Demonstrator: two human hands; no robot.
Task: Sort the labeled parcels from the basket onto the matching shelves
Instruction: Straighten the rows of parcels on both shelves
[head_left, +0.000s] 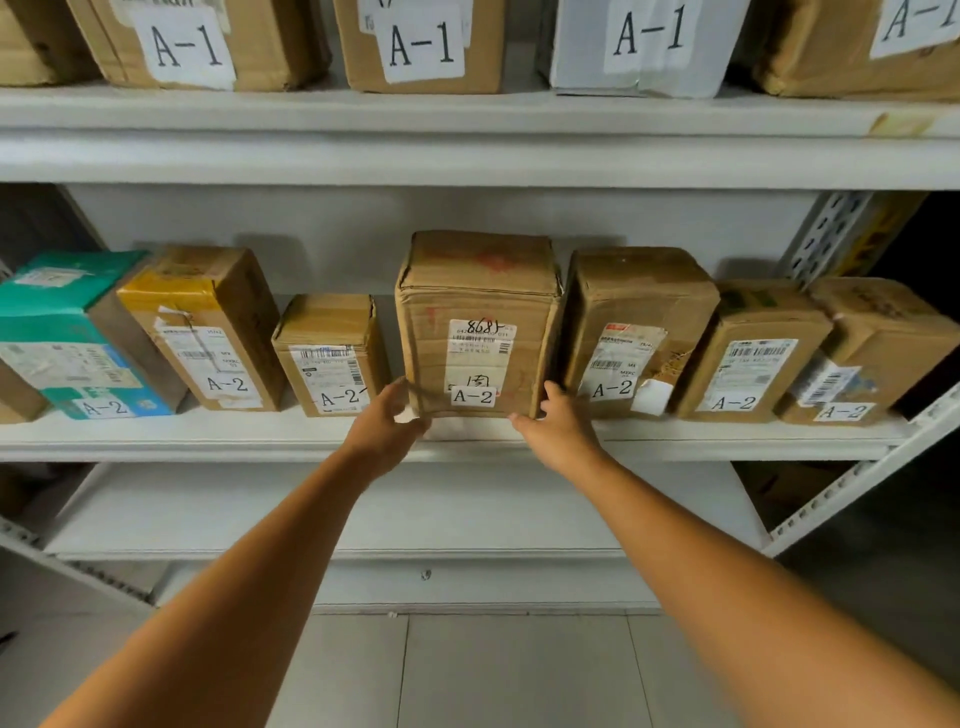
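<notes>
white metal shelving fills the view; the a-1 shelf (467, 111) above carries a row of parcels marked a-1, and the a-2 shelf (208, 436) at arm height carries seven parcels that i can count, each marked a-2; the basket is not in view.

the box (478, 312) i am handling stands upright in the middle of that row, long axis vertical, a-2 label facing me, base on the board near the front lip; it lies straight ahead of both hands and rises above them.

left hand (384, 426) pinches the lower left corner, thumb up on the side, fingers curled at the bottom edge; right hand (563, 431) holds the lower right corner, fingers tucked into the narrow gap beside the right neighbour (634, 332); both hands are equally near, one per corner.

the small box (332, 358) on the left stands just apart from it, while the right neighbour looks nearly touching; so i judge the coming move is a straight push back, kept square so the right side does not drag that neighbour.
</notes>
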